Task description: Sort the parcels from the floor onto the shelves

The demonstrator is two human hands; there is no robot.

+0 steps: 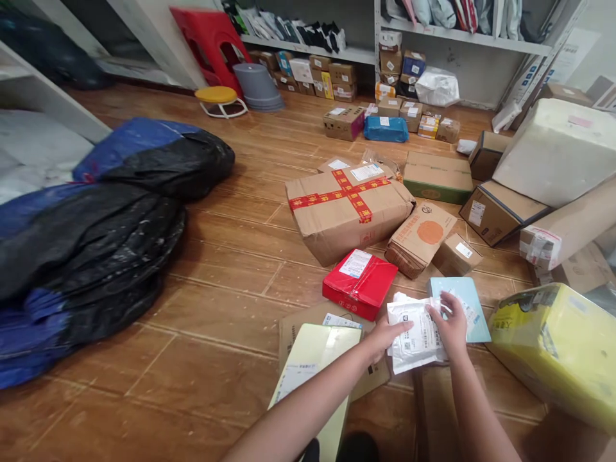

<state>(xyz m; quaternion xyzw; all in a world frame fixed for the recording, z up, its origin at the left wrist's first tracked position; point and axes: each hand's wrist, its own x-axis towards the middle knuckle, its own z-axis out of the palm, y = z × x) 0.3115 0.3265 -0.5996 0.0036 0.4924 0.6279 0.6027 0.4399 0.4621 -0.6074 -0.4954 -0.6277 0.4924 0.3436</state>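
Between my two hands is a white mailing bag (416,340) with dark print, held above the floor parcels; more white wrapping shows behind it, and I cannot tell if it is a second bag. My left hand (387,333) grips its left edge, thumb on top. My right hand (451,317) is closed on its upper right corner. A light blue flat box (474,314) with a label lies just beyond my right hand. Past my left hand sits a red box (360,282) with a white label. Below my left forearm lies a pale yellow flat box (315,359).
A large taped carton (351,205) and an orange-printed box (421,237) lie ahead. To the right are a yellow package (553,353) and a white foam box (558,151). Black and blue sacks (91,244) fill the left. Shelves (462,38) with parcels line the back.
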